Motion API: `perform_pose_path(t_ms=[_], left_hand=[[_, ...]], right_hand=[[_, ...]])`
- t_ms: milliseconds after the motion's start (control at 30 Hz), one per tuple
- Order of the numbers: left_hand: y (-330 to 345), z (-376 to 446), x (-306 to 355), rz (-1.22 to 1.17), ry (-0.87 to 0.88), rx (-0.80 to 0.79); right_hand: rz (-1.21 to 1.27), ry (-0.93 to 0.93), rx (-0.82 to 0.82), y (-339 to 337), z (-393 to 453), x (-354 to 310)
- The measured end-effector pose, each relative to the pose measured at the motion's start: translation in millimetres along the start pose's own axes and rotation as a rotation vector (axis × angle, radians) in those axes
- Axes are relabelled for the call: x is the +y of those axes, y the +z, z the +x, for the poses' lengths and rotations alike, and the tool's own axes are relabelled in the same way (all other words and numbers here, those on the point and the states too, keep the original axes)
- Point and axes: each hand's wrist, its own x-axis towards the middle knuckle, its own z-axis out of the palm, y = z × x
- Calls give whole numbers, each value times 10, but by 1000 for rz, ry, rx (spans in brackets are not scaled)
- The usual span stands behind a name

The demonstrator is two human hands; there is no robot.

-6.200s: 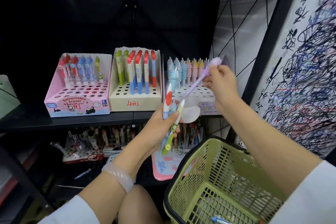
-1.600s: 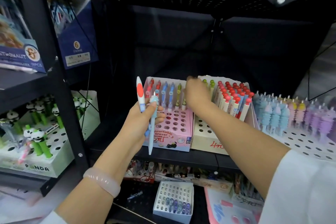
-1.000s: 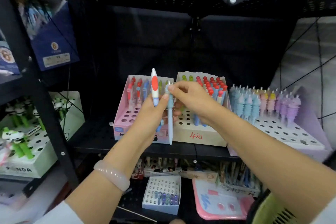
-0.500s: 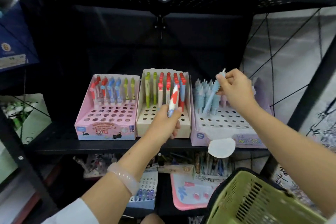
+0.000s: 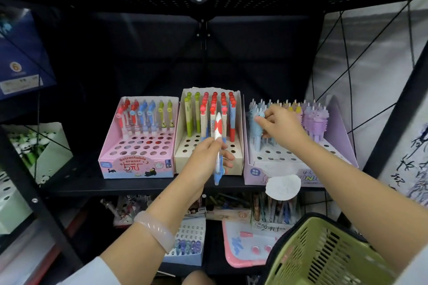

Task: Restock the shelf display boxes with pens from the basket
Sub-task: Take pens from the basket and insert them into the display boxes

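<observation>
Pens fill three display boxes on your shelf [image 5: 139,186]: the pink box [image 5: 139,164] on the left, the cream box [image 5: 185,159] in the middle, the lilac box [image 5: 342,146] on the right. Your left hand [image 5: 206,157] grips a white pen [image 5: 218,146] with a red band and blue tip, upright before the cream box. Your right hand [image 5: 281,126] pinches a pale blue pen [image 5: 256,129] standing in the lilac box, above the green basket [image 5: 324,257].

Left hand [image 5: 206,157] is curling fingers and thumb around a held pen [image 5: 218,146], forearm angling up from lower left; right hand [image 5: 281,126] is reaching forward, fingertips pinching a blue pen [image 5: 256,127].
</observation>
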Motion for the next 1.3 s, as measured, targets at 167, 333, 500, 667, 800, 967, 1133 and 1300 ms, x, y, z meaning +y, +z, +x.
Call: perform_pose_path(t_ms=[167,333,500,667,800,967,1133,1300], left_hand=[[-70,-9,-37,74,94,30],[-93,-73,12,-124,158,60],[-176,-137,79,-312,276,163],[-365,-220,47,-298,321,212],[-616,-261,27,-207,377,281],[-1121,-284,42,-43,408,292],[-1800,-249,73,411,380,408],[-2169,-171,50,633,395,358]], right_hand=[[-238,-21,-47,-48,-101,-16],[10,-112,59,-44,-435,-239],[655,205,-344,176,-743,-556],[998,329,-231,292,-640,-739],[1085,301,-171,455,-481,-1028],[909,121,21,681,-150,-1501],[470,-214,188,957,260,-1809],[220,-358,99,1447,409,-1867]])
